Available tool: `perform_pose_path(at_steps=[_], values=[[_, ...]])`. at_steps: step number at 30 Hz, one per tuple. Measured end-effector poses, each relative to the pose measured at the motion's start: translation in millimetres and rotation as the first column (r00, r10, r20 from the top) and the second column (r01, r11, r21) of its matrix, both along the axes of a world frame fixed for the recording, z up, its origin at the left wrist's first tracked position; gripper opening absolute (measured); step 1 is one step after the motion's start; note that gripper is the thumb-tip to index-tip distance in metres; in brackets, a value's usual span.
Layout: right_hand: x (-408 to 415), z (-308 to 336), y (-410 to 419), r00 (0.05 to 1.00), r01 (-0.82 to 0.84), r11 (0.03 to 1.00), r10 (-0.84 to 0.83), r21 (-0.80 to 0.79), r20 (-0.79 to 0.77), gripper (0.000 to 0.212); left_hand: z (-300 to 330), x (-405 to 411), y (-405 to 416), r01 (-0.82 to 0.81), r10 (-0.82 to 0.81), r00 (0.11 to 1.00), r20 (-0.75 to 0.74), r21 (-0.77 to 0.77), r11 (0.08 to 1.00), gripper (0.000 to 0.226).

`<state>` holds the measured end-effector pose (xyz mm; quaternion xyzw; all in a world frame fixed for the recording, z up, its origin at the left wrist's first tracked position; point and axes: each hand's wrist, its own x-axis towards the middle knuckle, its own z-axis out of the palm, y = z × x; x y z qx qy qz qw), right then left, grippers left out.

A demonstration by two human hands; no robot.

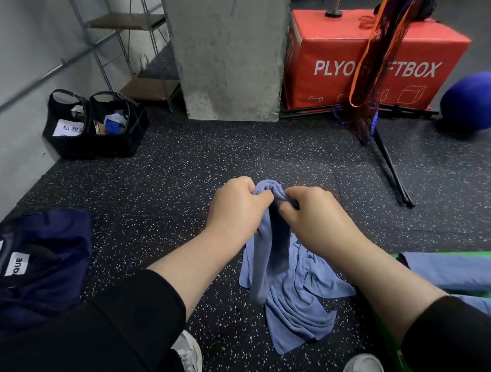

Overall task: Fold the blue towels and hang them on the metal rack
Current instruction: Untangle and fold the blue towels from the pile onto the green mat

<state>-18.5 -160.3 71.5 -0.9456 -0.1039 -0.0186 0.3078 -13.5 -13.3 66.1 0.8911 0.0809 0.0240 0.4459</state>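
Hands: your left hand (238,204) and your right hand (313,212) are close together in front of you, above the floor (181,167), and both grasp the same towel (287,278).
Left hand: your fingers are curled around the top fold of the towel, knuckles up, and the forearm comes from the lower left in a black sleeve (97,335).
Right hand: your fingers pinch the same top fold just beside the left hand, and the forearm comes from the lower right.
Towel: a small loop of blue cloth shows between your two hands; below them the towel hangs down, and its lower part lies crumpled on the floor between your shoes (191,356).
Other towels: more blue cloth (459,272) lies at your right, on something green (466,253), apart from your hands.
Rack: a metal shelf rack (127,23) stands far at the upper left by the wall, well apart from the towel.
Around: dark blue bag (30,260) at your left, black baskets (94,126) near the wall, red box (363,63) and blue ball (479,100) behind.
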Motion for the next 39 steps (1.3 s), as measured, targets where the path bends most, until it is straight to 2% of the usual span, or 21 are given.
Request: perform_pose_path(at_steps=[5,8,11,13,14,16,18,19,21,22,25,28,30,34,39], values=[[0.0,3.2,2.9,0.992,0.004,0.995,0.008,0.098,-0.122,0.028,-0.1,-4.3,-2.0,-0.017,0.021,0.994,0.111,-0.038,0.999,0.029],[5.3,1.2,0.5,0.972,0.116,0.943,-0.043,0.312,-0.232,0.027,3.7,-10.3,-6.8,0.093,-0.082,0.988,0.134,-0.073,0.993,0.023],[13.0,-1.7,-8.9,0.94,0.207,0.832,-0.024,0.514,-0.34,0.046,8.0,-15.7,-10.9,0.264,-0.253,0.963,0.098,-0.132,0.955,0.029],[16.2,-4.2,-15.7,0.94,0.214,0.827,-0.03,0.52,-0.34,0.057,7.7,-18.5,-11.0,0.359,-0.354,0.933,0.063,-0.2,0.912,0.035],[16.9,-4.1,-17.5,0.941,0.226,0.823,-0.047,0.522,-0.334,0.053,7.3,-19.0,-10.8,0.342,-0.342,0.939,0.04,-0.222,0.913,0.037],[19.2,-5.5,-20.1,0.941,0.256,0.816,-0.088,0.518,-0.327,0.03,5.4,-14.8,-7.3,0.206,-0.203,0.978,0.035,-0.256,0.945,0.03],[21.9,-5.7,-22.7,0.942,0.264,0.821,-0.107,0.507,-0.318,0.021,2.1,-6.8,-1.0,0.084,-0.07,0.996,0.064,-0.253,0.964,0.014],[23.0,-3.8,-23.2,0.944,0.255,0.821,-0.097,0.512,-0.314,0.022,1.3,-4.2,2.0,0.108,-0.099,0.994,0.052,-0.239,0.965,0.014],[23.5,2.6,-22.9,0.952,0.203,0.817,-0.037,0.54,-0.303,0.025,-4.6,-1.8,5.8,0.269,-0.288,0.957,-0.037,-0.264,0.926,0.043],[22.3,6.9,-22.6,0.953,0.177,0.81,0.0,0.559,-0.302,0.025,-8.1,-1.2,5.8,0.311,-0.348,0.934,-0.081,-0.296,0.903,0.047],[18.8,17.5,-25.8,0.951,0.11,0.832,0.072,0.544,-0.302,0.022,-19.6,-1.5,3.7,0.309,-0.369,0.925,-0.094,-0.382,0.871,0.043],[15.2,26.3,-30.4,0.973,-0.044,0.937,0.118,0.346,-0.197,0.012,-21.6,-3.2,1.2,0.321,-0.39,0.919,-0.062,-0.459,0.828,0.034],[14.7,29.6,-32.0,0.989,-0.051,0.963,0.086,0.264,-0.122,0.005,-22.1,-3.6,1.2,0.322,-0.416,0.907,-0.062,-0.534,0.782,0.034],[17.7,29.6,-39.1,0.992,0.019,0.922,0.03,0.386,-0.12,0.005,-25.6,-6.8,2.2,0.346,-0.49,0.859,-0.15,-0.537,0.769,0.046],[26.8,27.7,-55.0,0.987,0.12,0.834,-0.04,0.539,-0.158,0.006,-36.9,-11.4,5.8,0.372,-0.534,0.799,-0.277,-0.469,0.801,0.042]])
